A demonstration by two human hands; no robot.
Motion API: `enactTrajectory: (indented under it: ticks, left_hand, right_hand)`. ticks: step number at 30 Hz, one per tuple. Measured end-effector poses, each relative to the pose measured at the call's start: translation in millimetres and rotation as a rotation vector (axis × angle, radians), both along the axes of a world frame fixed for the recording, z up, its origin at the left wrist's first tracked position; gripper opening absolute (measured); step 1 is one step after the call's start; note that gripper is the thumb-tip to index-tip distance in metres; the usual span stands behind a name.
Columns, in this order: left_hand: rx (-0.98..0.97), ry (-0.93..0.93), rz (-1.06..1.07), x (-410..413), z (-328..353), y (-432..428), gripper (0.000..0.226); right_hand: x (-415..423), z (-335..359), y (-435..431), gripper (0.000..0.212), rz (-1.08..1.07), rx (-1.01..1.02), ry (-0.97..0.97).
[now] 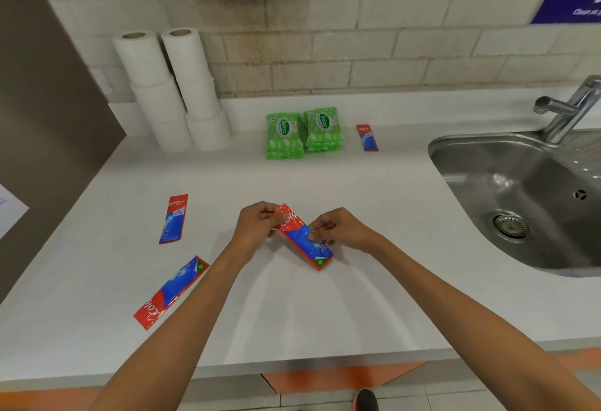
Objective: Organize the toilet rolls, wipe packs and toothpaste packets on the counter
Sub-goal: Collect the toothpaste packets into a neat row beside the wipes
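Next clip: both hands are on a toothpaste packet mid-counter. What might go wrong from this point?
The toothpaste packet is pinched only at its edges by the left hand and right hand, so it may slip. The sink lies open to the right; a dropped packet could slide in. Two loose packets could be overlooked.

The white surface (325,306) runs along a tiled wall, with a steel sink (481,163) set into its right end. At the back left stand two stacks of toilet rolls (175,92), side by side and touching, each seemingly three high. Near the back middle lie two piles of green wipe packs (304,132), just beside each other. Right of them lies one small toothpaste packet (367,138). Nearer the front left, two more toothpaste packets lie flat and apart: one (174,219) roughly lengthwise, the other (170,293) slanted near the edge.
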State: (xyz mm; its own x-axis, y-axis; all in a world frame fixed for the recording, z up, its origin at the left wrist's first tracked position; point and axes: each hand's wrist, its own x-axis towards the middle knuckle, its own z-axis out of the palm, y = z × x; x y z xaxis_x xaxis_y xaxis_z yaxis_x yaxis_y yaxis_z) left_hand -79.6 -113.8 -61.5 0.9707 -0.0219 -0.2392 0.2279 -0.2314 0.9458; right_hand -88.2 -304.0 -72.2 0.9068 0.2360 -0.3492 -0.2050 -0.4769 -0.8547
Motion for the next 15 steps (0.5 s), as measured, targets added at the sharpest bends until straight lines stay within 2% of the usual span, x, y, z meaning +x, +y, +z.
enactTrajectory:
  ticks: [3,6,10,15]
  left_hand:
    - [-0.098,0.018,0.026,12.0,8.2,-23.9,0.006]
    - [-0.137,0.021,0.047,26.8,13.9,-48.9,0.017]
    - [-0.105,-0.016,0.046,41.8,12.3,-83.3,0.026]
    - [-0.08,-0.047,-0.026,58.2,11.2,-127.0,0.018]
  right_hand:
    - [5.8,8.3,-17.4,0.024,-0.048,0.046,0.015]
    - [12.4,13.3,-40.4,0.008,-0.126,0.084,0.012]
    - [25.8,18.3,-80.5,0.01,-0.258,0.093,0.006]
    - [56.4,18.4,-136.2,0.014,-0.45,0.038,-0.015]
